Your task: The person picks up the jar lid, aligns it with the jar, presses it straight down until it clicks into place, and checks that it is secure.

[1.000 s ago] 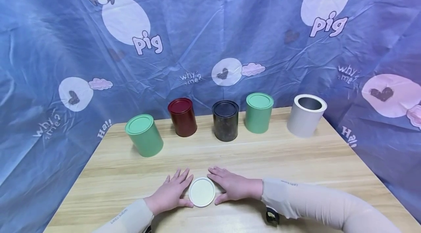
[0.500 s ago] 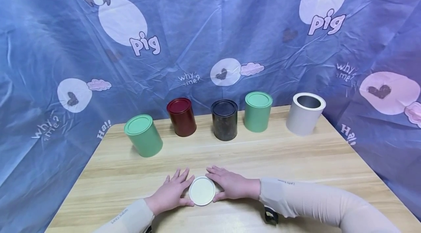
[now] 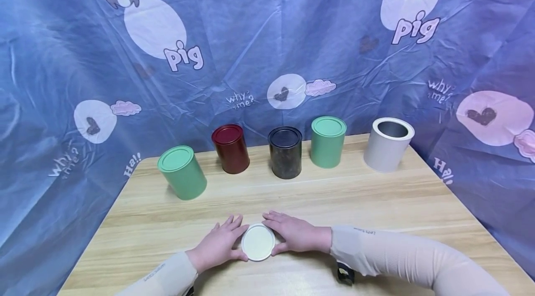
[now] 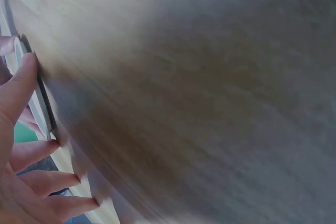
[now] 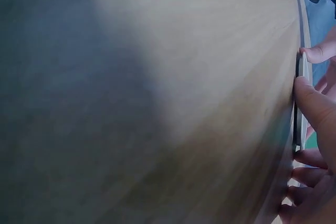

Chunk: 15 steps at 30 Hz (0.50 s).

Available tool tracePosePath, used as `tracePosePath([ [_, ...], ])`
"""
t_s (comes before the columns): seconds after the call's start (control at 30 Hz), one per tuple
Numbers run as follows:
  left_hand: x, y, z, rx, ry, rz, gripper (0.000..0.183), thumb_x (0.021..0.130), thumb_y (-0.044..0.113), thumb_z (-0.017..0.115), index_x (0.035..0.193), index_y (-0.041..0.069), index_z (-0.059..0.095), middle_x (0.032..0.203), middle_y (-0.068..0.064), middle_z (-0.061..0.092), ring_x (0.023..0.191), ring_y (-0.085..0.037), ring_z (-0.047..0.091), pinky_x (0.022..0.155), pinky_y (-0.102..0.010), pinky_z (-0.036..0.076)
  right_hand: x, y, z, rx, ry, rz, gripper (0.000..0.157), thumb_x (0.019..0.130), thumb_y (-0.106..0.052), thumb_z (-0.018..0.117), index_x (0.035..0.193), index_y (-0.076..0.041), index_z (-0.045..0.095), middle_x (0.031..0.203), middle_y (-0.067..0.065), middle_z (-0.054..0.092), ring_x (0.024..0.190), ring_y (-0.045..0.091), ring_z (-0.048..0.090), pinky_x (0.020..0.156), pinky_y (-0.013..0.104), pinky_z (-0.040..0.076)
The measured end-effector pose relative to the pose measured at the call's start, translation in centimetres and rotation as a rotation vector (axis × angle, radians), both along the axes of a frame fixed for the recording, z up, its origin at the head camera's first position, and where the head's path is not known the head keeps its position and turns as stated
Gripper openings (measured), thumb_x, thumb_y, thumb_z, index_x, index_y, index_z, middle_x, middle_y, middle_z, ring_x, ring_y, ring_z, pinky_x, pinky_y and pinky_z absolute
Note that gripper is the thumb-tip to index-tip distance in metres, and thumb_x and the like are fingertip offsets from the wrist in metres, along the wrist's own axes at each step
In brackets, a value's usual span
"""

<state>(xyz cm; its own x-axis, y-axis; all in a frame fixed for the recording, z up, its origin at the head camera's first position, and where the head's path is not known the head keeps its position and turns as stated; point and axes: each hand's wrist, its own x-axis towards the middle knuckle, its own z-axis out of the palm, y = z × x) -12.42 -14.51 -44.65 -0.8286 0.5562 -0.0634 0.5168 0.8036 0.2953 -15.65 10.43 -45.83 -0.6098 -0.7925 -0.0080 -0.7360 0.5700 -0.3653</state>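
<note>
A round white lid [image 3: 258, 242] with a raised rim lies flat at the front middle of the wooden table [image 3: 159, 235]. My left hand [image 3: 219, 246] holds its left side, thumb at the near edge and index finger at the far edge. Opposite, my right hand [image 3: 296, 234] grips the right side in the same way. In the left wrist view the thumb [image 4: 23, 80] presses the edge of the lid, while the other fingertips touch the tabletop. The right thumb [image 5: 305, 92] also lies on the edge in the right wrist view.
Along the back stand a green can [image 3: 184, 174], a dark red can [image 3: 231, 149], a black can [image 3: 286, 154], another green can [image 3: 328, 145] and a white can [image 3: 386, 147] with a dark round top. A blue printed cloth [image 3: 234, 31] hangs behind the table.
My left hand has edged right, its thumb and index finger closing in on the rim. The right thumb has come in to the edge. The cans stay put.
</note>
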Motion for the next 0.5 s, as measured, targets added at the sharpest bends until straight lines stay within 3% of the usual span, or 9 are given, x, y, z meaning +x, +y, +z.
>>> tracePosePath([
  [0.27, -0.2, 0.4, 0.4, 0.024, -0.03, -0.027, 0.077, 0.072, 0.05, 0.076, 0.131, 0.004, 0.057, 0.14, -0.028, 0.049, 0.13, -0.05, 0.043, 0.091, -0.074, 0.04, -0.5, 0.8, 0.0, -0.033, -0.086, -0.009, 0.075, 0.083, -0.045, 0.071, 0.14, -0.002, 0.047, 0.146, 0.015, 0.048, 0.137, 0.028, 0.043, 0.113, 0.038, 0.037],
  [0.5, -2.1, 1.2, 2.1, -0.011, 0.064, -0.102, 0.076, 0.075, 0.046, 0.074, 0.133, 0.0, 0.055, 0.141, -0.022, 0.051, 0.132, -0.043, 0.045, 0.102, -0.062, 0.04, -1.4, 2.2, 1.1, -0.158, -0.128, -0.025, 0.075, 0.084, -0.038, 0.072, 0.14, 0.004, 0.044, 0.141, 0.018, 0.051, 0.131, 0.031, 0.049, 0.11, 0.042, 0.04],
])
